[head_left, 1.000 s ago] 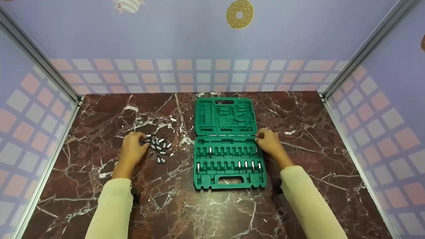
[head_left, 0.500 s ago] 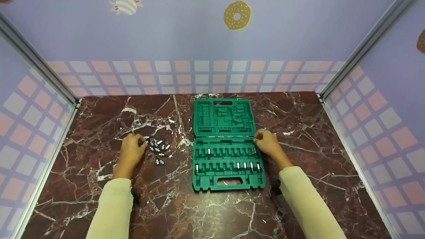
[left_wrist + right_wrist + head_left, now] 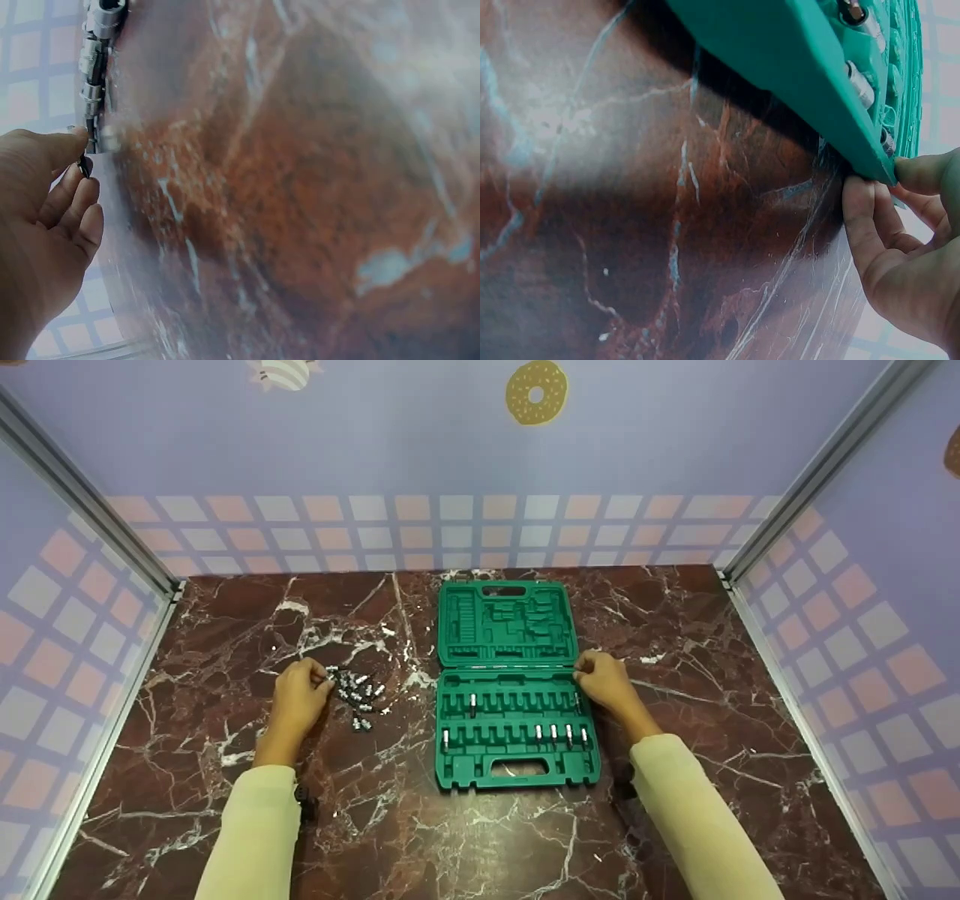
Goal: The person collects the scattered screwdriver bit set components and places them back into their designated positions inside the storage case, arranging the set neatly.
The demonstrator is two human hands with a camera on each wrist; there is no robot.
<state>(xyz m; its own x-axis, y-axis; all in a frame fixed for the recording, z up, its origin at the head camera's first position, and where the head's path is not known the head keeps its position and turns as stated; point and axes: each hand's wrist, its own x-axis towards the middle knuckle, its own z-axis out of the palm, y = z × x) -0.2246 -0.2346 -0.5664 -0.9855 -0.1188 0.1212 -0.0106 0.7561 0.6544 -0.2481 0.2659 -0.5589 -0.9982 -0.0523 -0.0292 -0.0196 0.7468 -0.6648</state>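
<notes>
The case [image 3: 466, 769] is lying open on the table [image 3: 405, 840]. In its near row, one socket [image 3: 445, 739] is sitting at nine o'clock and four sockets [image 3: 553, 735] are sitting toward three o'clock. The pile [image 3: 356, 697] of loose sockets is lying at the case's nine o'clock. At the pile's nine o'clock edge, the left hand [image 3: 298, 690] is pinching a dark piece [image 3: 85, 166], partly hidden. At the case's three o'clock, the right hand [image 3: 604, 679] is gripping the case edge, thumb above, fingers beneath. The lid [image 3: 508, 622] is lying back at twelve o'clock, before the wall [image 3: 450, 450].

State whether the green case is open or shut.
Open: the green case has its lid folded back, baring the inside, where some metal pieces sit.
</notes>
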